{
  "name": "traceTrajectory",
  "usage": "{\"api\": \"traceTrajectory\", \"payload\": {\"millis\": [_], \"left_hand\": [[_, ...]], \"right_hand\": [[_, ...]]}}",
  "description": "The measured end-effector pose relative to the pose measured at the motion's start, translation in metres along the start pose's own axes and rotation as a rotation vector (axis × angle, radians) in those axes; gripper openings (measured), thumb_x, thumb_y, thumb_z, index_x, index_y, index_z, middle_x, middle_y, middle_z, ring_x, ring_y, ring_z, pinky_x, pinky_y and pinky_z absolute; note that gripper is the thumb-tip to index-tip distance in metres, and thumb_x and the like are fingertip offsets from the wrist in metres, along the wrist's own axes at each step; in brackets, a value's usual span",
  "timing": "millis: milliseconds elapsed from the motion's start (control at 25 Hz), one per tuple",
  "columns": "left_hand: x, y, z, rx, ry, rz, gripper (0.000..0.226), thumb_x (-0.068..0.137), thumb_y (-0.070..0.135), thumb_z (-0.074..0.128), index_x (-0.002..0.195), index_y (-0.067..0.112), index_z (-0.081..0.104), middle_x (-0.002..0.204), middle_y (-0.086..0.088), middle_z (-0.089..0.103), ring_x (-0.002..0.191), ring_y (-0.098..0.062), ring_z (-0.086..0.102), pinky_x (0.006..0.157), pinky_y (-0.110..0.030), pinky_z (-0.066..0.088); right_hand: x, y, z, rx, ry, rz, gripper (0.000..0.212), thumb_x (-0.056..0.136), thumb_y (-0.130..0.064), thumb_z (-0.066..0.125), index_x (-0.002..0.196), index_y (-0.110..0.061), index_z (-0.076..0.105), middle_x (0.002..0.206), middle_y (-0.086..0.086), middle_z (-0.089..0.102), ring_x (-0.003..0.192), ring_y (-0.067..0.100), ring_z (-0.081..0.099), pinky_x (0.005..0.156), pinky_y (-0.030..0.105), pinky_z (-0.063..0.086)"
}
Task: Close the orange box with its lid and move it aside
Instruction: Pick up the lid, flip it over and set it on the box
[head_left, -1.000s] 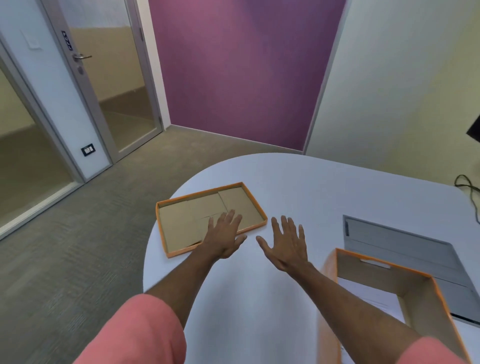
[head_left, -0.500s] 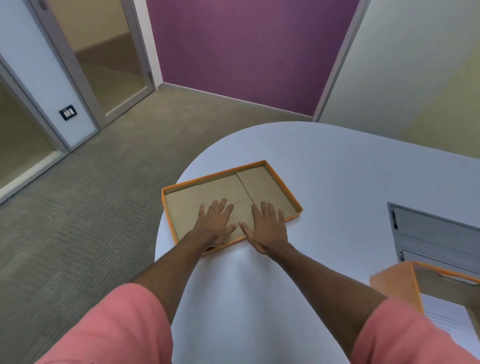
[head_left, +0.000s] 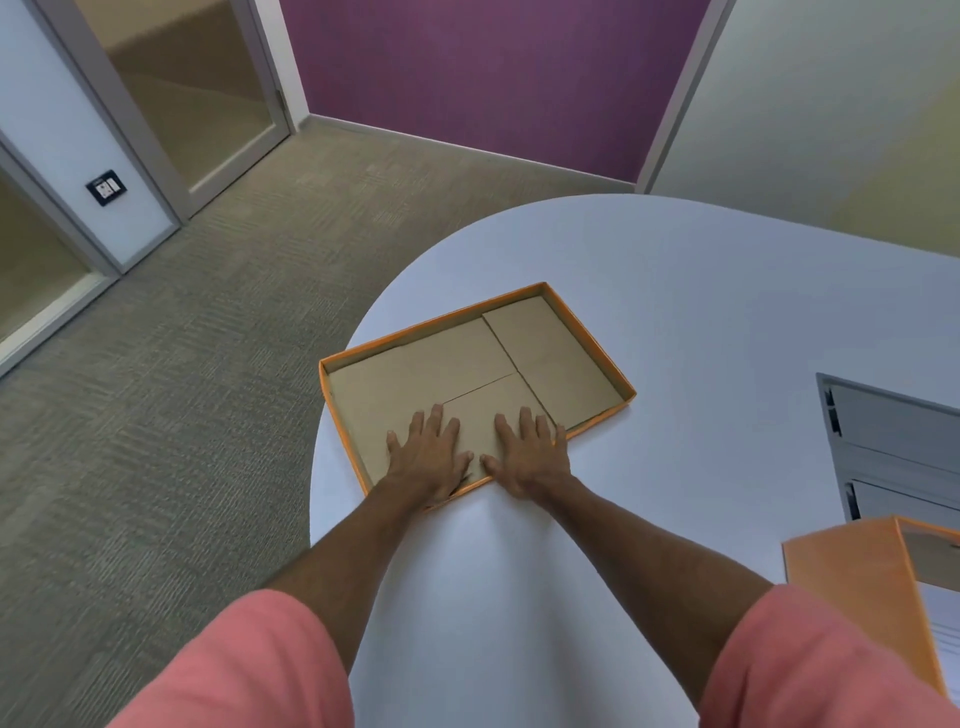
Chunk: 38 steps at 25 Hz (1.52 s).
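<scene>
The orange lid (head_left: 550, 353) lies upside down on the white table (head_left: 701, 291), its brown cardboard inside facing up, near the table's left edge. My left hand (head_left: 428, 457) rests flat on the lid's near edge, fingers spread over the cardboard. My right hand (head_left: 530, 457) lies flat beside it, across the same near rim, thumbs almost touching. Neither hand is closed around the lid. The open orange box (head_left: 852, 571) stands at the lower right, partly cut off by the frame, with white paper inside.
A grey laptop or tray-like flat object (head_left: 893, 447) lies at the right behind the box. The table's rounded left edge drops to grey carpet (head_left: 182, 415). Glass doors and a purple wall stand beyond.
Both hands reached forward from above the bare table onto the lid's near edge and settled flat there. The view swung left, pushing the box toward the right edge.
</scene>
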<state>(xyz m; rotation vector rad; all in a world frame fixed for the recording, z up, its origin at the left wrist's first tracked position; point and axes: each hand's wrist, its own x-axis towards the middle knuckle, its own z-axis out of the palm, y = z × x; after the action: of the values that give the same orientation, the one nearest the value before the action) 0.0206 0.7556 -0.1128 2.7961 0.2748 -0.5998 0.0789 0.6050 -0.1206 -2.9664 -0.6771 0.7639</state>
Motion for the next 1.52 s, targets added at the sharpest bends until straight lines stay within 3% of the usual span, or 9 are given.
{"api": "traceTrajectory", "payload": {"millis": [400,640,800,920,1080,1200,1280,1400,1520], "left_hand": [[-0.009,0.063,0.017,0.154,0.238,0.095,0.053,0.093,0.054,0.031,0.133,0.021,0.043,0.143,-0.009,0.040,0.123,-0.029,0.044,0.103,-0.053,0.024],[0.042,0.020,-0.041,0.008,0.228,0.040,0.065,0.096,0.051,0.037,0.148,0.015,0.025,0.163,-0.011,0.008,0.150,-0.028,0.009,0.118,-0.053,0.016],[0.057,0.001,-0.052,-0.018,0.095,-0.037,0.078,0.096,0.054,0.036,0.154,0.012,0.004,0.163,-0.011,-0.009,0.150,-0.031,-0.005,0.120,-0.054,0.002],[0.056,-0.005,-0.046,-0.062,0.033,-0.048,0.080,0.095,0.053,0.041,0.153,0.008,0.009,0.163,-0.014,-0.001,0.148,-0.036,0.011,0.119,-0.053,0.017],[0.049,0.006,-0.034,-0.040,0.154,-0.057,0.065,0.092,0.054,0.044,0.140,0.011,0.033,0.144,-0.015,0.036,0.127,-0.034,0.043,0.103,-0.049,0.036],[0.051,0.009,-0.032,-0.061,0.222,-0.091,0.060,0.092,0.047,0.047,0.137,0.010,0.035,0.133,-0.014,0.048,0.120,-0.031,0.050,0.099,-0.048,0.041],[0.056,0.010,-0.033,-0.193,0.209,-0.123,0.057,0.092,0.039,0.050,0.137,0.007,0.034,0.133,-0.015,0.049,0.120,-0.031,0.050,0.098,-0.047,0.044],[0.061,0.017,-0.033,-0.444,0.144,-0.164,0.045,0.095,0.026,0.049,0.131,0.001,0.039,0.131,-0.018,0.050,0.118,-0.033,0.052,0.097,-0.043,0.046],[0.058,0.019,-0.037,-0.649,0.194,-0.231,0.025,0.094,0.012,0.047,0.116,0.000,0.048,0.116,-0.019,0.056,0.098,-0.028,0.054,0.083,-0.038,0.047]], "right_hand": [[-0.007,0.083,-0.027,-0.229,-0.080,-0.145,0.077,0.093,-0.056,0.040,0.154,-0.027,0.003,0.164,0.012,-0.004,0.151,0.032,-0.003,0.120,0.053,0.001],[-0.025,0.077,-0.003,0.209,0.364,0.118,0.077,0.091,-0.046,0.053,0.151,-0.012,0.020,0.162,0.017,0.007,0.150,0.035,0.005,0.121,0.047,0.015],[-0.022,0.079,0.007,0.200,0.280,0.184,0.077,0.092,-0.041,0.054,0.151,-0.009,0.018,0.161,0.022,0.001,0.150,0.039,-0.001,0.121,0.046,0.014],[-0.017,0.084,0.008,0.229,0.179,0.178,0.074,0.094,-0.037,0.053,0.152,-0.011,0.016,0.162,0.019,0.000,0.149,0.038,-0.008,0.116,0.048,0.026],[-0.009,0.103,-0.011,0.194,0.085,0.126,0.071,0.094,-0.028,0.055,0.151,-0.014,0.016,0.162,0.016,-0.004,0.149,0.039,-0.013,0.112,0.052,0.033],[-0.011,0.112,-0.020,0.289,0.179,0.144,0.079,0.092,-0.022,0.059,0.153,-0.010,0.011,0.161,0.017,-0.005,0.150,0.035,0.000,0.118,0.047,0.027],[-0.017,0.109,-0.016,0.481,0.265,0.239,0.078,0.090,-0.014,0.060,0.152,-0.009,0.011,0.160,0.018,0.006,0.145,0.036,0.022,0.114,0.046,0.034],[-0.022,0.103,-0.006,0.785,0.322,0.381,0.067,0.087,0.000,0.053,0.146,-0.014,0.023,0.135,0.019,0.047,0.111,0.035,0.055,0.093,0.043,0.050],[-0.027,0.107,-0.002,0.947,0.334,0.424,0.071,0.087,0.009,0.044,0.148,-0.019,0.024,0.125,0.018,0.057,0.094,0.027,0.056,0.083,0.036,0.052]]}}
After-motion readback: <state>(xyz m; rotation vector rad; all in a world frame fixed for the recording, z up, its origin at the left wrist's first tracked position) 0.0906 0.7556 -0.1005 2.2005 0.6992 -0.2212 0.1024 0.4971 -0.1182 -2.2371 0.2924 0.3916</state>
